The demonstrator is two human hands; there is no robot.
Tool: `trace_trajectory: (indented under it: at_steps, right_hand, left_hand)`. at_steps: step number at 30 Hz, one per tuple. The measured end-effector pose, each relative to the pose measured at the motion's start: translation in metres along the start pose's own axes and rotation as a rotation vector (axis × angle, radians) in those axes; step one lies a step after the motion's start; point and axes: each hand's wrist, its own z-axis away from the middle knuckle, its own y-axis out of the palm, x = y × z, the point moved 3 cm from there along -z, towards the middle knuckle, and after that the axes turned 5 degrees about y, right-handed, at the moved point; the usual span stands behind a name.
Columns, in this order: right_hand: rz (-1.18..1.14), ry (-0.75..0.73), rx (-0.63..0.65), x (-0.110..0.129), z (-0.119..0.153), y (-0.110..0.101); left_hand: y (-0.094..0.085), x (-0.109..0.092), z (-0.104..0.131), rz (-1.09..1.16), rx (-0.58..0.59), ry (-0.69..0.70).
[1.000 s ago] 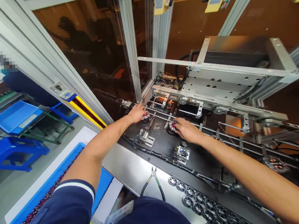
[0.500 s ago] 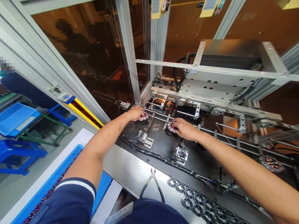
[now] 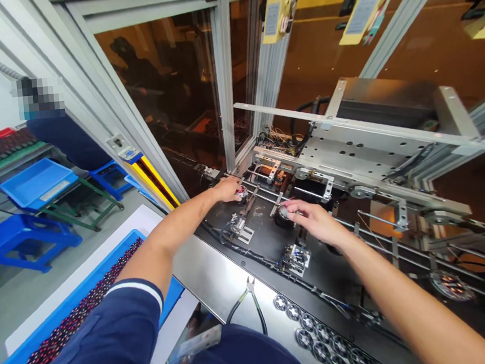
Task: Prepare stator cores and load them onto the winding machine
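Observation:
My left hand (image 3: 227,189) reaches onto the rail in the machine, its fingers closed over a round red-and-silver part (image 3: 241,193). To its right, my right hand (image 3: 311,217) grips a second round silver part (image 3: 285,212) between thumb and fingers, over a dark round seat. Whether that part is clear of its seat I cannot tell. Small metal fixtures stand before both spots: one bracket (image 3: 241,231) near the left hand, another (image 3: 297,258) below the right.
Wire cutters (image 3: 250,286) lie on the steel ledge beside rows of round spoked silver parts (image 3: 308,320). A blue tray (image 3: 131,237) holds many small red-and-black parts. A crossbar (image 3: 278,108) spans above the rail. A person (image 3: 63,129) sits at the far left.
The right-hand part now shows a grey side instead of its red face, and the right fingers sit differently on it. My left hand stays on its part. The camera view has shifted.

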Motion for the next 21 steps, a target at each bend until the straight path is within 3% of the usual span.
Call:
trace_trajectory:
  at_steps: [3,6,9,12,14,16,19,21]
  right_hand:
    - [-0.206,-0.033,0.041,0.039,0.046,0.024]
    - [-0.339,-0.03,0.12,0.061,0.089,0.065]
    - [-0.21,-0.038,0.145,0.055,0.113,0.119]
    - [-0.072,-0.072,0.122,0.032,0.123,0.174]
    - [-0.005,-0.101,0.119,0.015,0.128,0.205]
    - [0.069,-0.146,0.118,0.002,0.129,0.226]
    - [0.178,-0.215,0.118,-0.012,0.118,0.246]
    - [0.25,-0.251,0.109,-0.016,0.099,0.257]
  left_hand:
    - [0.005,-0.005,0.01,0.038,-0.123,-0.04]
    - [0.002,-0.011,0.018,0.105,-0.245,-0.078]
    - [-0.005,-0.022,0.033,0.197,-0.383,-0.143]
    - [0.0,-0.04,0.071,0.298,-0.531,-0.227]
    - [0.017,-0.057,0.11,0.361,-0.587,-0.268]
    - [0.046,-0.076,0.154,0.417,-0.572,-0.297]
    - [0.101,-0.102,0.214,0.474,-0.436,-0.344]
    - [0.134,-0.112,0.239,0.477,-0.336,-0.406]
